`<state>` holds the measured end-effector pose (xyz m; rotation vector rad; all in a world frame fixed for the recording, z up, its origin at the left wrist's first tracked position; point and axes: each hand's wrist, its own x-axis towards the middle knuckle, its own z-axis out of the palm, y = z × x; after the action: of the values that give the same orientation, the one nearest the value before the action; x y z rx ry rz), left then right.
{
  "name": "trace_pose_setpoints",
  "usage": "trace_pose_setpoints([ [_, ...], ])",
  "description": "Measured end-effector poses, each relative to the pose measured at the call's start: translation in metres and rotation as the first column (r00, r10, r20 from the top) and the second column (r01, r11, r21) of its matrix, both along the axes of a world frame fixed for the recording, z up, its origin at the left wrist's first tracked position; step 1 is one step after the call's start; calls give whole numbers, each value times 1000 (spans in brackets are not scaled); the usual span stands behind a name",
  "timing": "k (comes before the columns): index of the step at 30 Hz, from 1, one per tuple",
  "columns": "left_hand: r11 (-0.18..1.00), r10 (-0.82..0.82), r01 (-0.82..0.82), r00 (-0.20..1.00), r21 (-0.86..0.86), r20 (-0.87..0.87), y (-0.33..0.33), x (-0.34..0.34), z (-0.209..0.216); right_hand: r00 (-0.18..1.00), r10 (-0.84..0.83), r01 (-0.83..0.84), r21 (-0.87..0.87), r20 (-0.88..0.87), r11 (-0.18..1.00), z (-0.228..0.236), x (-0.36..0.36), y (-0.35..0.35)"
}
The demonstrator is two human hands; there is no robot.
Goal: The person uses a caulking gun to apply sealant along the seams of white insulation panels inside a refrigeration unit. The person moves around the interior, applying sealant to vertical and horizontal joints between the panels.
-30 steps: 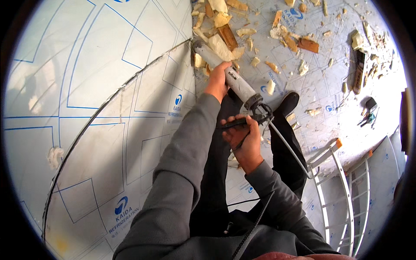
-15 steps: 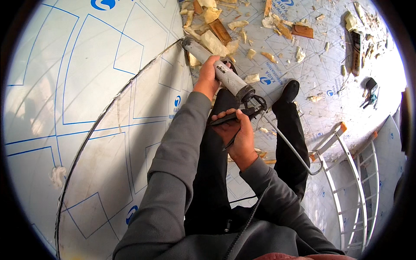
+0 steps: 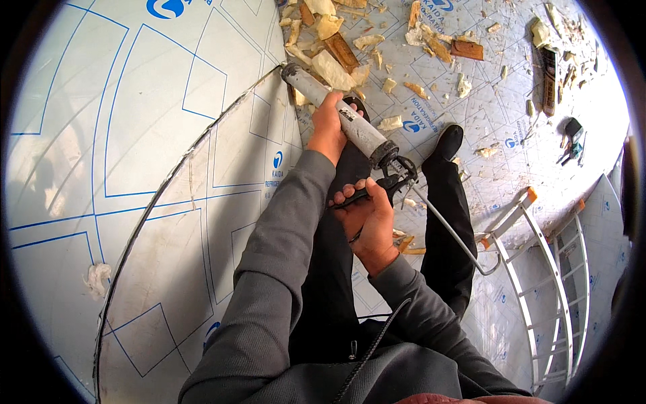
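Note:
A caulking gun (image 3: 359, 133) with a grey tube barrel slants across the upper middle, its far end at the dark seam (image 3: 193, 146) in the film-covered panel on the left. My left hand (image 3: 328, 128) is wrapped round the barrel. Lower down, my right hand (image 3: 368, 219) is closed round the black handle and trigger, fingers curled over them. From the gun's back end, a bent metal plunger rod (image 3: 452, 232) sticks out to the lower right. The nozzle tip is too small to make out at the seam.
Broken foam pieces (image 3: 333, 71) and wood scraps (image 3: 342, 52) litter the floor ahead. A used cartridge (image 3: 549, 84) and a dark-and-green tool (image 3: 573, 141) lie at the right. Close on my right is an aluminium ladder (image 3: 538, 289). My shoes (image 3: 449, 141) stand among the debris.
My right hand has closed further, drawing the trigger nearer the handle. The barrel and my left hand have shifted only slightly, along with the view.

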<state>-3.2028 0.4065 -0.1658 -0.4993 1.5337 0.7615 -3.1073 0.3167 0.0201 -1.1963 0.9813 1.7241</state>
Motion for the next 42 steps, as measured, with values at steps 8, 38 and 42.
trace_pose_setpoints([
  [8,1000,24,-24,998,3,-59,-6,4,9,1000,15,-16,-19,-16,1000,6,1,-13],
  [38,997,6,-12,998,-83,-63,-21,-3,10,993,-14,3,-95,-118,995,28,13,-23],
  [42,994,22,-27,998,-102,-52,-20,-10,6,990,-86,73,-115,-112,991,38,10,-6],
])
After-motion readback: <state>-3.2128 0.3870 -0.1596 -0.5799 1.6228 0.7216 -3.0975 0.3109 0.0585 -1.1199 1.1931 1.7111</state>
